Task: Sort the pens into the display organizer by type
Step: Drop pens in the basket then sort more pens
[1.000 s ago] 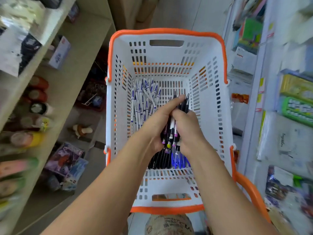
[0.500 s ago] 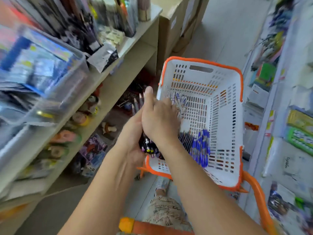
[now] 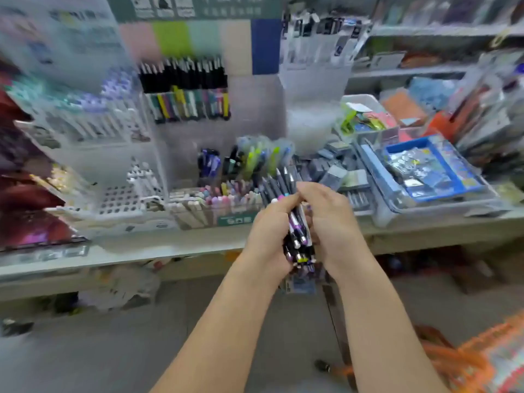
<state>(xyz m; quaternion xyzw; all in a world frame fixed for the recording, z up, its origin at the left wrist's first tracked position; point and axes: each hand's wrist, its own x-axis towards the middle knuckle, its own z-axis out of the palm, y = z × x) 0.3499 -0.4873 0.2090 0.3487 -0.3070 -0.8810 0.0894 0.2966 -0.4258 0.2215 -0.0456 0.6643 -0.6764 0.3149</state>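
The clear display organizer [image 3: 181,131] fills the upper left of the frame on the shelf [image 3: 170,251], rows of dark pens already slotted. At centre, a bundle of pens [image 3: 297,234] is clasped between the left hand [image 3: 269,236] and right hand [image 3: 331,219], fingers of both curled round it, forearms reaching up from the bottom. This looks like the carry-to-display step; next, pick out one type and find its matching compartment.

No legible text. Header sign [image 3: 195,7] far above the hands has characters, too blurred to read. Green label [image 3: 231,219] on the tray left of the hands: icons only, unreadable.
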